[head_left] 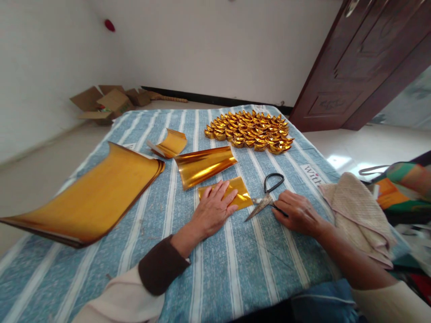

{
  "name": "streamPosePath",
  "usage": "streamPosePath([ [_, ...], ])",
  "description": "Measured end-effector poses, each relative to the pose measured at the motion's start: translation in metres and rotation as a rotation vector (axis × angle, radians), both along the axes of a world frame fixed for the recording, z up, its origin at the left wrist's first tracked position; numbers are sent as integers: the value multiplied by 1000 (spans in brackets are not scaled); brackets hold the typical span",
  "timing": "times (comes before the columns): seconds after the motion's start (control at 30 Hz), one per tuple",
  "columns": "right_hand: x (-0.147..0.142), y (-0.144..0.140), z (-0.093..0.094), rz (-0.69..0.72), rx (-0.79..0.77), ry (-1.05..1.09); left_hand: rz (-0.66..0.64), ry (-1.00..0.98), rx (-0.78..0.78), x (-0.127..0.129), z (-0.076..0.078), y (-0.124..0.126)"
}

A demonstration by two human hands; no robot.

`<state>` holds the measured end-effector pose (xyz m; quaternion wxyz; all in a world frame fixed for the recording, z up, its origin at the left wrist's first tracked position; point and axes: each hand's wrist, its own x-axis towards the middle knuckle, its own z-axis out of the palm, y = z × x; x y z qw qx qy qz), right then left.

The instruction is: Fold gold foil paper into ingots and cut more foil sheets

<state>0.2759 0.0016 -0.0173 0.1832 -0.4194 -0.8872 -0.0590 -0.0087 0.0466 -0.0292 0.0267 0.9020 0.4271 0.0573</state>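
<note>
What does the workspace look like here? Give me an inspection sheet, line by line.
Surface: blue striped cloth over a flat top.
Job's things: small gold sheet under left hand; scissors lying at right hand; curled gold sheet; large gold paper stack; small curled piece; pile of folded gold ingots.
Clutter: beige towel at the right edge.
Grippers: left hand flat on the sheet, open; right hand touching the scissors, grip unclear.
Cables: nothing seen.
Surroundings: cardboard boxes on the floor, brown door, white walls.
</note>
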Motion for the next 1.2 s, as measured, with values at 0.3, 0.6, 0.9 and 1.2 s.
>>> streamPosePath([
  [0.3,2,-2,1,20,9,-25,-5,2,4,1,-5,1],
  [0.6,3,0,-1,47,30,-23,-11,24,4,2,-2,0],
  [0.9,6,-4,-2,45,-29,15,-12,11,8,3,-1,-1],
  [1.2,16,-13,-5,50,-43,-14,-17,7,24,3,-1,-2],
])
